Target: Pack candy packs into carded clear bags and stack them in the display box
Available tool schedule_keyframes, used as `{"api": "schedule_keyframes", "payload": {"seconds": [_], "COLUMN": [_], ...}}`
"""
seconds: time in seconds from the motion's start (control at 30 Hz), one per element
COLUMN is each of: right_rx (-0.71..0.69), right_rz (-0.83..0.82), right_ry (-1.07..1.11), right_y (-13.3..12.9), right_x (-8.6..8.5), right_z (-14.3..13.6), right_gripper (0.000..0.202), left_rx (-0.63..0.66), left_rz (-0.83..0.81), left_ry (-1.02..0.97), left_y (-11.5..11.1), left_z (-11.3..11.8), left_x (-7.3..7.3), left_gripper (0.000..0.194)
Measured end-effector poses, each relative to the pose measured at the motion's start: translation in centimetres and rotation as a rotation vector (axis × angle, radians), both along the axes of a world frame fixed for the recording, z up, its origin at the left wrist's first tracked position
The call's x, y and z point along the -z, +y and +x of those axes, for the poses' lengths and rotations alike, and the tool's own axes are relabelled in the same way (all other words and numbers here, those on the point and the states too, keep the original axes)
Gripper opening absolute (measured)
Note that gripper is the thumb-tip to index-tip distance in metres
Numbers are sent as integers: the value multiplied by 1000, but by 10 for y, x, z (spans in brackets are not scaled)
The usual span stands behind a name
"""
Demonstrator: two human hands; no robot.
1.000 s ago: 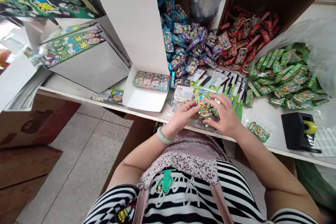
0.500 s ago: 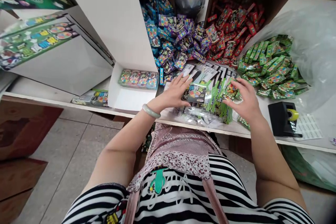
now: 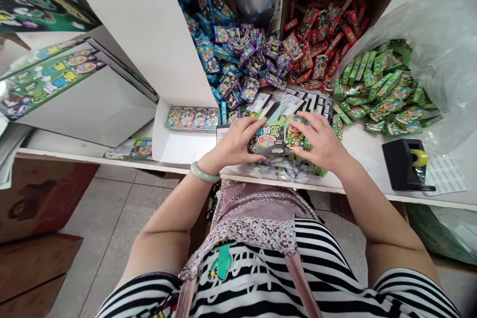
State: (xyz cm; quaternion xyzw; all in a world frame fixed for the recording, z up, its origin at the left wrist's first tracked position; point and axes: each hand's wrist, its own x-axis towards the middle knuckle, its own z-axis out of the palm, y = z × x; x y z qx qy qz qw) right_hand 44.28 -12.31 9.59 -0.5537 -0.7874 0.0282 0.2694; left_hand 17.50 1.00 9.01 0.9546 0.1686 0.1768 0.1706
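Observation:
My left hand (image 3: 238,145) grips the left side of a black printed card (image 3: 266,140) above the table's front edge. Right beside that card, my right hand (image 3: 318,141) has its thumb and fingers around a small green candy box (image 3: 297,133). The card and the box nearly meet between my hands; whether they touch is unclear. Beneath and behind them lie several flat black-and-green packets with white labels (image 3: 293,104), partly hidden by my hands, and clear plastic (image 3: 286,171) at the table's edge.
Blue (image 3: 209,59), purple (image 3: 255,54) and red small boxes (image 3: 320,42) are heaped at the back. Green boxes (image 3: 391,89) spill from a clear bag at right, behind a black tape dispenser (image 3: 404,166). An open white carton (image 3: 182,146) holds a row of boxes at left.
My right hand has moved left with the small green box, up to the black card. My left hand has shifted slightly left and down with the card. The view has shifted a little.

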Motion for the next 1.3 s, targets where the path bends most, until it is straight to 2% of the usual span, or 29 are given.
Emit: {"api": "schedule_keyframes", "payload": {"seconds": [0.17, 0.23, 0.37, 0.47, 0.6, 0.73, 0.87, 1.03, 1.2, 1.3], "right_rx": [-136, -115, 29, 2, -2, -82, -126, -184, -195, -119], "right_rz": [-53, -37, 61, 83, 119, 36, -8, -138, -197, -136], "right_ry": [-60, -53, 9, 11, -21, -49, -31, -29, 156, 292], "right_y": [-10, -14, -18, -16, -12, -13, -16, -14, -6, -7], "right_x": [-6, -12, -26, -30, -19, -9, -12, -15, 1, 12], "right_z": [-3, 1, 9, 5, -13, -20, -15, -10, -15, -23], "right_gripper": [68, 65, 66, 68, 66, 63, 63, 64, 83, 83], "left_rx": [10, 20, -6, -1, -9, -27, -14, 6, -20, -99], "left_rz": [-2, -43, -80, -74, -70, -65, -39, -22, -49, -63], "left_ry": [-4, -17, -52, -71, -63, -59, -65, -39, -55, -87], "left_y": [-6, -7, -9, -10, -13, -17, -21, -28, -32, -34], "left_z": [-10, -12, -15, -17, -16, -15, -15, -12, -14, -17], "left_x": [3, 5, 9, 10, 12, 15, 17, 21, 27, 29], "left_gripper": [97, 98, 101, 100, 101, 100, 101, 98, 97, 98]}}
